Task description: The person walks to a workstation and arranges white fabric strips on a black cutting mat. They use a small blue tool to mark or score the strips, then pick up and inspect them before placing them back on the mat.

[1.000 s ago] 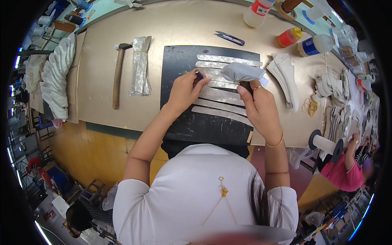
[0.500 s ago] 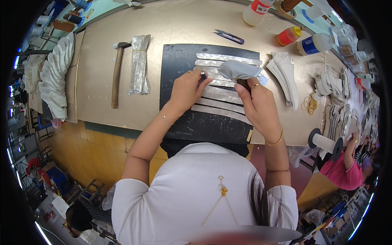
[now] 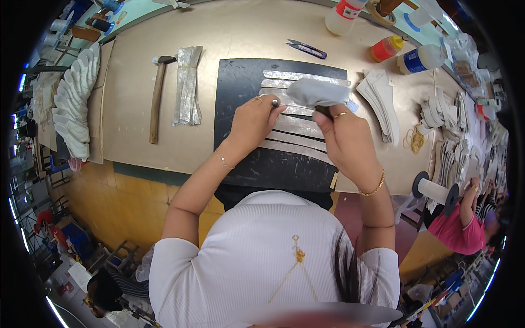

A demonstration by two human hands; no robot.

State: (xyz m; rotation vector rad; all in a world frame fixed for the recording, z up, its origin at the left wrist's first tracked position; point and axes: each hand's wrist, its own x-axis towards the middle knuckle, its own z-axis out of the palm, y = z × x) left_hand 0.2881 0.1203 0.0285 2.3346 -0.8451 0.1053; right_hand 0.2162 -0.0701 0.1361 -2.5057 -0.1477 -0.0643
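Pinched in my left hand [image 3: 252, 121] is a metal punch [image 3: 275, 103], its round top up, over silvery strips [image 3: 298, 127] laid side by side on a black board [image 3: 257, 169]. My right hand [image 3: 350, 134] grips the dark handle of a mallet [image 3: 317, 92]. Its pale grey head, seemingly wrapped in a covering, is blurred and hangs just right of the punch. The head hides part of the upper strips. Where the punch's lower tip rests is hidden by my fingers.
A wooden-handled hammer [image 3: 157, 101] and a banded strip bundle [image 3: 187, 87] lie left of the board. Thread snips [image 3: 307, 49] are beyond it. To the right are pale curved pieces [image 3: 380, 104], bottles [image 3: 421, 59], rubber bands [image 3: 415, 141] and a white spool [image 3: 436, 191].
The mallet head has shifted slightly left toward the punch and now looks blurred. My right wrist has moved a little to the right. My left hand and punch have shifted only slightly.
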